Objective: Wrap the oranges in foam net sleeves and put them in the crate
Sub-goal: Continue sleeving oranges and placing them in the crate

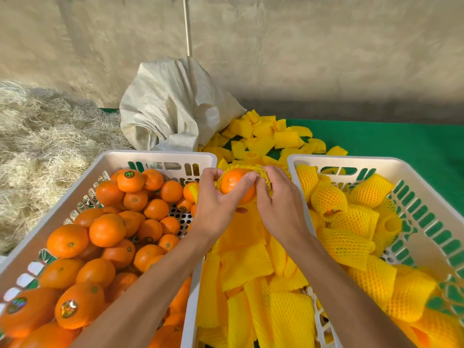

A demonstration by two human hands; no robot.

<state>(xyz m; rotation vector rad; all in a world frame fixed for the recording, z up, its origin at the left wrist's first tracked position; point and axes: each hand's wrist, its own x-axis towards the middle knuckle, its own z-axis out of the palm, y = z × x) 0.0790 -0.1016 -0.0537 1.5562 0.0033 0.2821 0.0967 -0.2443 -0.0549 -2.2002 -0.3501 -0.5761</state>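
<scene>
orange (pixel 232 183) held up between the two crates at about 12 o'clock from the hands, half inside one yellow foam net sleeve (pixel 261 173). left hand (pixel 216 207) grip closed around the orange from below and the side, thumb over its top. right hand (pixel 277 204) grip pinching the sleeve rim, stretching it over the fruit. two white crates: left crate (pixel 160 156) at 9 o'clock piled with bare oranges (pixel 105 229), too many to count exactly, well over twenty, four with visible stickers. right crate (pixel 339 160) at 3 o'clock holds wrapped oranges (pixel 329 199), roughly eight to ten sleeved bundles, exact count unclear. loose empty sleeves (pixel 251 267) heaped between the crates at 6 o'clock and more at 12 o'clock on the green tabletop (pixel 389 141), uncountable. one white woven sack (pixel 173 106) at 11 o'clock. straw pile (pixel 37 136) at 10 o'clock.
</scene>
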